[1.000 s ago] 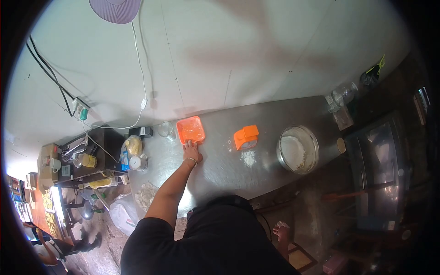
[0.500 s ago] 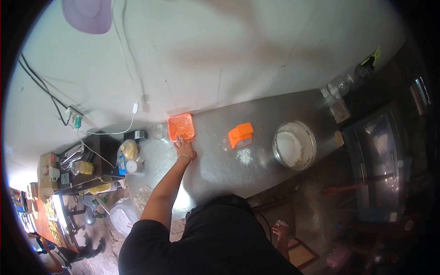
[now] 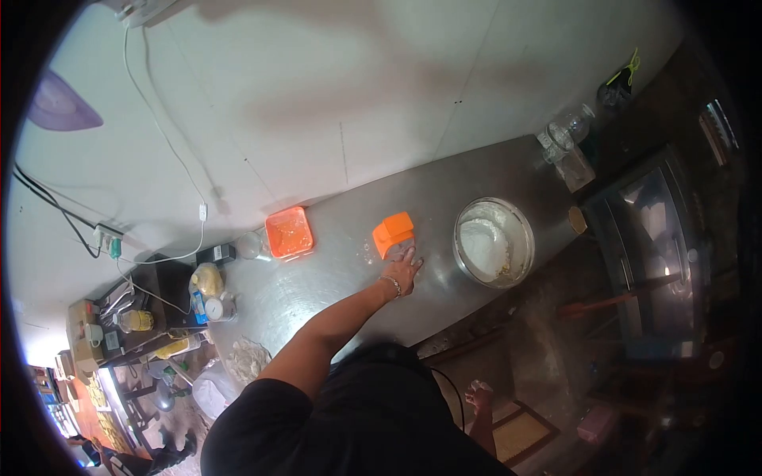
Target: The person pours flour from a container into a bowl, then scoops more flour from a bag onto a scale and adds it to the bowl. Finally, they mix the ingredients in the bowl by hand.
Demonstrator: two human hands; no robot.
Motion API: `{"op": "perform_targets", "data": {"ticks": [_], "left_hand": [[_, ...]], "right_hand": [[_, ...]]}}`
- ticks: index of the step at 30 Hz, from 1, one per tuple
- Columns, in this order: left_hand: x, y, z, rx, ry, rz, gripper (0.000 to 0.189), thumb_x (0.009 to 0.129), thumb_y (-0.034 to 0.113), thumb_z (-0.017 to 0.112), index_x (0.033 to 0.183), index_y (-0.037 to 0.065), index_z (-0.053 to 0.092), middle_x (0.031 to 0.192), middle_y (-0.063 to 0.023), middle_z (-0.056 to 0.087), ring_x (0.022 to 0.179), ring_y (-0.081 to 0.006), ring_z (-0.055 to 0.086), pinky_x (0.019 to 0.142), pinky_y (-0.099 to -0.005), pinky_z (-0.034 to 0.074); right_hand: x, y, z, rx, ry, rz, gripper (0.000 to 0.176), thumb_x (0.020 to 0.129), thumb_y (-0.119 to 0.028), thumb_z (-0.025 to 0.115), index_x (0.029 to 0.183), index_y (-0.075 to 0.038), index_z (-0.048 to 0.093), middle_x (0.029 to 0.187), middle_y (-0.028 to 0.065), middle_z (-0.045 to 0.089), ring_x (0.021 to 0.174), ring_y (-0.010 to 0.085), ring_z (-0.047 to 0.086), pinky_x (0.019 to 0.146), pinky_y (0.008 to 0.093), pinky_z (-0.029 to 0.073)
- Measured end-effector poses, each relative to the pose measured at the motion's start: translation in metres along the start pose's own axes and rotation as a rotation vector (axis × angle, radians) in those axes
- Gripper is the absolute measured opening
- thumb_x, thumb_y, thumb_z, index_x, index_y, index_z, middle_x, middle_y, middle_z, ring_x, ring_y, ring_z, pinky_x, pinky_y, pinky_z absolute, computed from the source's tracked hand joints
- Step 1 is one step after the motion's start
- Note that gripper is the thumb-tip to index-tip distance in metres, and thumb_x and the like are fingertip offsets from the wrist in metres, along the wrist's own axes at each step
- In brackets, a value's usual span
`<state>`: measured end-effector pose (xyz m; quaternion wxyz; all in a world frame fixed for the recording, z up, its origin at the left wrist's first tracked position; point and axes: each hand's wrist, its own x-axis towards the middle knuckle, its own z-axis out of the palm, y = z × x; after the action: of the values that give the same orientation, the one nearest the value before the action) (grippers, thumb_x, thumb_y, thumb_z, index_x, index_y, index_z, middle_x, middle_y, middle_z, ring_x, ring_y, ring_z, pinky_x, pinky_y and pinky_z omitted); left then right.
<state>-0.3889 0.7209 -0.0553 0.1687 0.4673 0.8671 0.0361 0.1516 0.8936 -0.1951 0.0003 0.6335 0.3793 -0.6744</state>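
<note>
My left hand, with a bracelet at the wrist, reaches over the steel table. Its fingers are spread and lie on the tabletop, over the spot where white powder lay. Just beyond the fingertips stands an orange kitchen scale, its lower front partly hidden by them. My right hand hangs low beside my body, away from the table. Its fingers are curled, with something whitish at them that I cannot make out. To the right, a round metal bowl holds white powder. An orange square tray, dusted white inside, sits farther left by the wall.
The steel table runs along a pale wall. Jars, a bag and a dark box crowd its left end. Clear plastic containers stand at the far right. A crumpled plastic bag lies at the near left edge.
My left hand has left the orange tray and moved right to the powder in front of the orange scale. The view has shifted, and my right hand still hangs low.
</note>
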Motion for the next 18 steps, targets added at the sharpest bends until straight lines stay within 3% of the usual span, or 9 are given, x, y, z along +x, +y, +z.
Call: {"op": "perform_targets", "data": {"ticks": [3, 4, 6, 10, 15, 18], "left_hand": [[0.020, 0.009, -0.021, 0.129, -0.167, -0.037, 0.083, 0.087, 0.026, 0.071, 0.161, 0.019, 0.033, 0.171, -0.0170, 0.014, 0.150, -0.0419, 0.034, 0.115, -0.0485, 0.043], [0.022, 0.010, -0.031, 0.158, -0.242, -0.066, 0.082, 0.089, 0.026, 0.070, 0.162, 0.020, 0.032, 0.172, -0.0165, 0.011, 0.149, -0.0417, 0.036, 0.114, -0.0488, 0.044], [0.035, 0.000, -0.022, 0.129, -0.242, -0.078, 0.079, 0.091, 0.026, 0.066, 0.162, 0.022, 0.031, 0.172, -0.0158, 0.011, 0.144, -0.0421, 0.044, 0.107, -0.0512, 0.049], [0.065, -0.028, 0.003, 0.174, -0.127, -0.098, 0.076, 0.094, 0.026, 0.061, 0.163, 0.023, 0.029, 0.172, -0.0176, 0.009, 0.131, -0.0405, 0.059, 0.095, -0.0520, 0.057], [0.069, -0.051, -0.028, 0.116, -0.145, -0.211, 0.073, 0.092, 0.024, 0.063, 0.158, 0.018, 0.035, 0.170, -0.0210, 0.013, 0.118, -0.0375, 0.068, 0.092, -0.0490, 0.058], [0.070, -0.078, -0.013, 0.130, -0.045, -0.232, 0.073, 0.088, 0.023, 0.068, 0.154, 0.014, 0.039, 0.167, -0.0235, 0.016, 0.111, -0.0380, 0.070, 0.092, -0.0480, 0.058]], "right_hand": [[-0.034, -0.011, 0.015, -0.186, 0.109, -0.041, 0.037, 0.097, -0.016, 0.068, 0.132, -0.010, 0.061, 0.091, 0.0095, 0.068, 0.067, 0.0209, 0.067, 0.059, 0.0378, 0.055], [-0.027, -0.006, 0.008, -0.097, 0.079, -0.042, 0.037, 0.097, -0.016, 0.067, 0.132, -0.010, 0.061, 0.091, 0.0095, 0.068, 0.068, 0.0211, 0.067, 0.059, 0.0381, 0.055], [-0.016, 0.017, -0.012, 0.077, 0.013, -0.040, 0.036, 0.098, -0.017, 0.066, 0.133, -0.012, 0.061, 0.091, 0.0094, 0.068, 0.068, 0.0216, 0.068, 0.060, 0.0387, 0.056], [0.008, 0.027, -0.028, -0.131, 0.023, -0.014, 0.035, 0.099, -0.013, 0.060, 0.135, -0.012, 0.060, 0.095, 0.0103, 0.068, 0.067, 0.0213, 0.066, 0.060, 0.0375, 0.054], [0.040, 0.032, -0.043, -0.147, -0.018, 0.015, 0.037, 0.101, -0.008, 0.054, 0.137, -0.013, 0.058, 0.101, 0.0110, 0.069, 0.066, 0.0205, 0.064, 0.059, 0.0352, 0.052], [0.004, -0.014, 0.002, -0.109, 0.120, 0.046, 0.033, 0.100, -0.009, 0.057, 0.133, -0.012, 0.059, 0.098, 0.0104, 0.069, 0.064, 0.0199, 0.062, 0.057, 0.0344, 0.051]]}}
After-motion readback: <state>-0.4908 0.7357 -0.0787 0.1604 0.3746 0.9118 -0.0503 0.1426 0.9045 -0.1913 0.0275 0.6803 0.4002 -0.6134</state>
